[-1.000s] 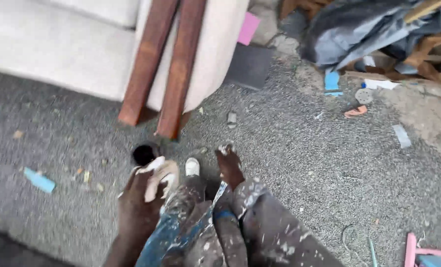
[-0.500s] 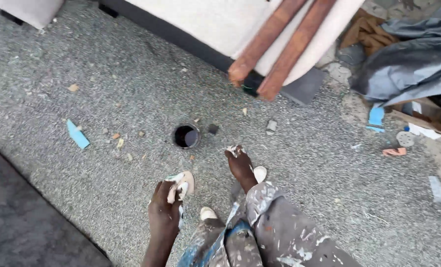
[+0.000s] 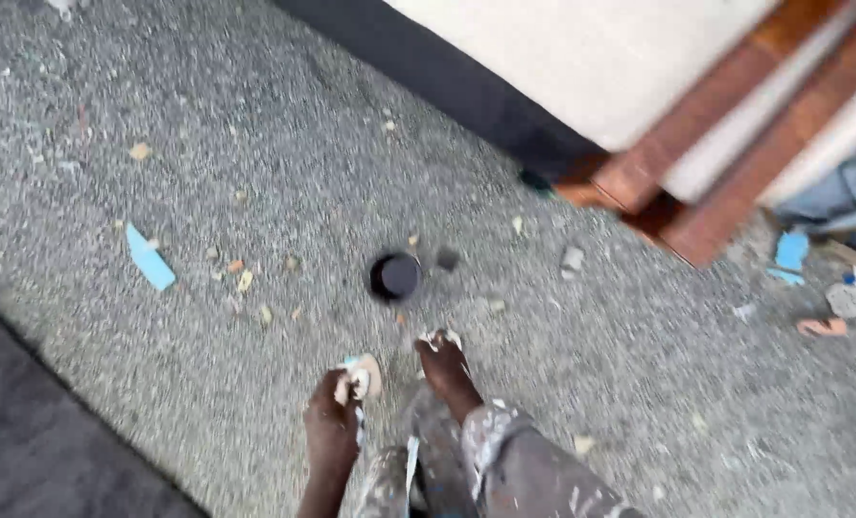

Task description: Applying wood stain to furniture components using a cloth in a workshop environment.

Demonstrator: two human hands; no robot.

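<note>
My left hand (image 3: 331, 434) hangs low in the middle of the head view, shut on a small pale tan object (image 3: 361, 376) with a light blue edge; motion blur hides what it is. Just right of the hand are my paint-spattered trousers (image 3: 528, 475) and my bare foot (image 3: 444, 369) on the grey gravel ground (image 3: 207, 384). A small round black container (image 3: 394, 276) stands on the ground a short way ahead of the foot. My right hand is out of view.
A cream upholstered piece (image 3: 591, 58) with a dark base and two reddish-brown wooden boards (image 3: 715, 182) leaning on it fills the upper right. A light blue scrap (image 3: 150, 257) lies at left among small chips. More blue and orange scraps lie at far right. A darker strip (image 3: 35, 451) runs along the lower left.
The view has swung left and down, so the upholstered piece and boards slid to the upper right. The black container now sits mid-frame, and my foot has stepped towards it. The hand keeps its hold.
</note>
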